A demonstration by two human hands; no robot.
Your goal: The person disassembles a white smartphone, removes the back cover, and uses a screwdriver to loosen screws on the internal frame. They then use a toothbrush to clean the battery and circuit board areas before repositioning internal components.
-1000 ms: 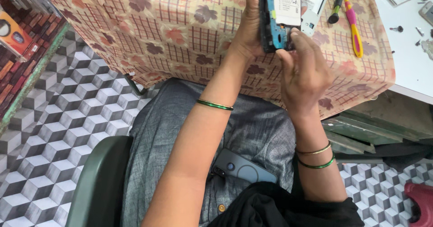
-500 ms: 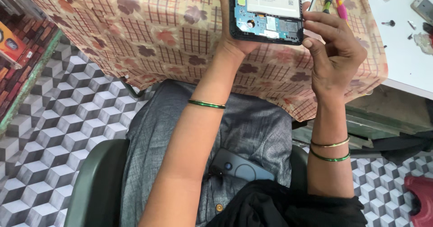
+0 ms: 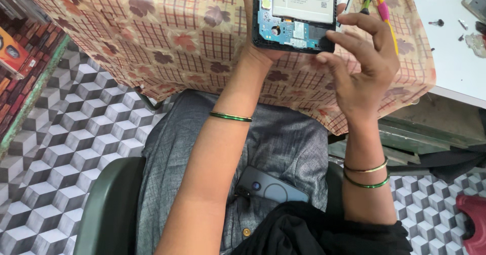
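1. Your left hand (image 3: 255, 42) grip clasps the opened phone (image 3: 295, 14) from behind, above the floral desk cloth (image 3: 167, 37).
2. Your right hand (image 3: 362, 65) spreads its fingers, fingertips (image 3: 334, 37) touching the phone's lower right corner.
3. A second phone (image 3: 271, 189) lies on your lap, well below the opened one.

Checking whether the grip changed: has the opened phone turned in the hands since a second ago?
Yes. The opened phone was edge-on to the camera; against the checked tablecloth its open back now faces up, left hand behind, right hand at its corner.
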